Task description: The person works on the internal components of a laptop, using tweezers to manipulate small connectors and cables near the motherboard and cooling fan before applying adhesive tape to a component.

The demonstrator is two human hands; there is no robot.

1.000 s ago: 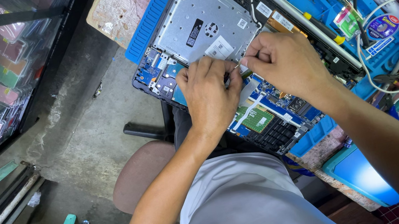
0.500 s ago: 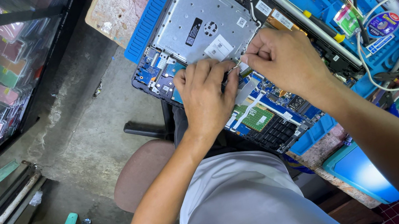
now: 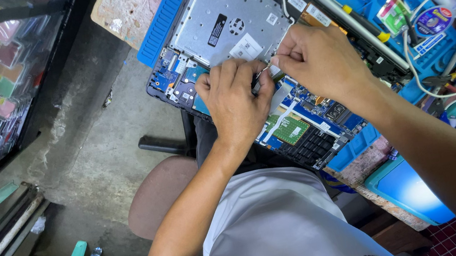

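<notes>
Blue circuit boards (image 3: 324,112) are already laid bare inside the opened laptop (image 3: 235,22), which rests on a blue mat (image 3: 166,15) on the tabletop. The left hand (image 3: 235,99) and the right hand (image 3: 321,60) are held close together, each pinched on a small thin part (image 3: 265,69) that cannot be made out. The boards are still held in the case, so much is judged to be left.

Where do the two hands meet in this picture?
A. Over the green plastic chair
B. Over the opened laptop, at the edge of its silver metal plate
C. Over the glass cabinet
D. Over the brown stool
B: the left hand and right hand pinch together over the opened laptop, by its silver plate.
</notes>
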